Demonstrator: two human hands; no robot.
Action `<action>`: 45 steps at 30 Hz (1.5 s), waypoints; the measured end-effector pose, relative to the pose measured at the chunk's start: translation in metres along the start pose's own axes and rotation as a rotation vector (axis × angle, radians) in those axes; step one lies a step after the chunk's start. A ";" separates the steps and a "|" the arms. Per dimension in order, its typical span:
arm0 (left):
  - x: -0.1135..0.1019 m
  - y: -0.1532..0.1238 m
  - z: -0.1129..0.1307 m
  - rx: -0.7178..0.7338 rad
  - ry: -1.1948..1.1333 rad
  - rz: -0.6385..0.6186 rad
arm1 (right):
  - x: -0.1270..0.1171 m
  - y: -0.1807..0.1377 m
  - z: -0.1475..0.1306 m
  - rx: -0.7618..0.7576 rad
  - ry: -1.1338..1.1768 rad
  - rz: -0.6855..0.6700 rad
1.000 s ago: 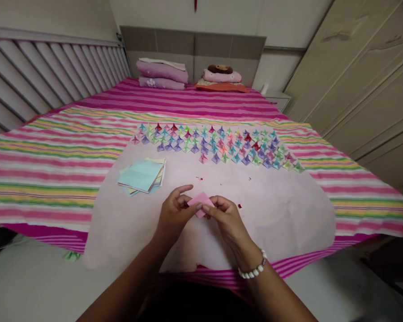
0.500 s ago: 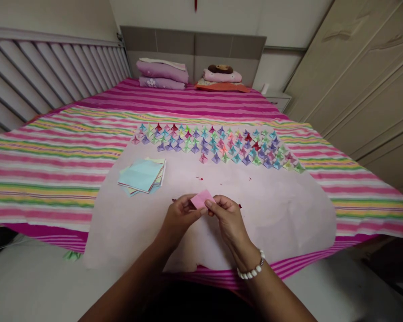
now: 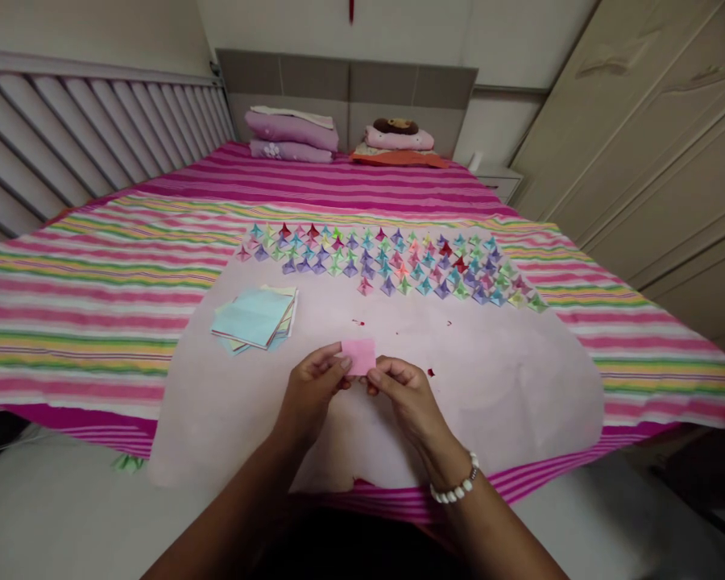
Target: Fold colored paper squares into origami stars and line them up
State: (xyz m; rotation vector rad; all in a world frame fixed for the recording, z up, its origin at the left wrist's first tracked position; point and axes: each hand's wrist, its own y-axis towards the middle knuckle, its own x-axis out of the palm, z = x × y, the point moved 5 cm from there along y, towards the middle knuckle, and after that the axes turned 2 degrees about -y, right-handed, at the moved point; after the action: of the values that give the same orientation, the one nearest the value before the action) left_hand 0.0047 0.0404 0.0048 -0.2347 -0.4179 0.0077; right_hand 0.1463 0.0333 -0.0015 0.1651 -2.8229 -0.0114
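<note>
A bed fills the frame, covered by a striped sheet (image 3: 97, 282) in pink, green and yellow bands, with folded pillows (image 3: 290, 133) stacked at the headboard near the top centre and cream wardrobe doors (image 3: 658, 153) along the right edge. Over the sheet lies a pale pink paper sheet (image 3: 507, 379) spread flat across the lower middle of the frame.

Just below the centre of the frame, a small pink paper (image 3: 358, 355) is held up above that pale sheet. It reads as a short rectangle with its long axis running left to right, its flat face tilted up toward the camera and its top edge roughly level.

The left hand (image 3: 311, 391) comes in from the lower left, forearm angled up toward the centre, with thumb and forefinger closed in a pinch on the paper's left lower edge; the other fingers curl loosely beneath. The right hand (image 3: 408, 399), wearing a white bead bracelet (image 3: 456, 487) at the wrist, rises from the lower right and pinches the paper's right lower corner in the same way, fingertips nearly meeting those of the left.

To the left of centre rests a stack of pastel paper squares (image 3: 254, 316), fanned slightly. Above the hands, across the middle of the frame, rows of small folded paper shapes (image 3: 392, 262) in many colours stand on the pale sheet.
</note>
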 end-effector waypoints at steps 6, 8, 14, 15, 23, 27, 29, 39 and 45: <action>0.009 -0.006 -0.005 -0.318 -0.219 -0.172 | 0.000 -0.001 -0.005 -0.002 0.093 -0.139; 0.015 -0.010 -0.010 -0.404 -0.282 -0.238 | 0.001 0.000 -0.005 0.003 0.087 -0.151; 0.022 -0.021 -0.025 -0.551 -0.309 -0.304 | 0.004 0.000 -0.009 -0.003 0.135 -0.130; 0.021 -0.021 -0.026 -0.552 -0.280 -0.305 | 0.004 0.000 -0.010 -0.013 0.134 -0.126; 0.008 -0.011 -0.005 -0.149 0.124 -0.223 | -0.006 0.004 -0.009 0.028 0.082 0.052; 0.007 -0.010 0.006 -0.039 0.099 -0.255 | -0.013 0.006 -0.007 0.005 0.071 0.159; 0.008 -0.011 0.008 -0.027 0.132 -0.293 | -0.013 0.006 -0.005 -0.003 0.080 0.174; 0.004 -0.011 0.016 0.146 0.458 -0.220 | -0.004 0.002 -0.003 0.063 0.111 0.131; 0.002 -0.011 0.014 0.148 0.456 -0.171 | 0.003 0.001 0.000 0.112 0.084 0.032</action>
State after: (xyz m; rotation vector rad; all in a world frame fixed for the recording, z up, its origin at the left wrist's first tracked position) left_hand 0.0003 0.0328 0.0210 -0.0493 0.0190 -0.1797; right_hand 0.1437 0.0341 -0.0007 0.1416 -2.7429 0.1580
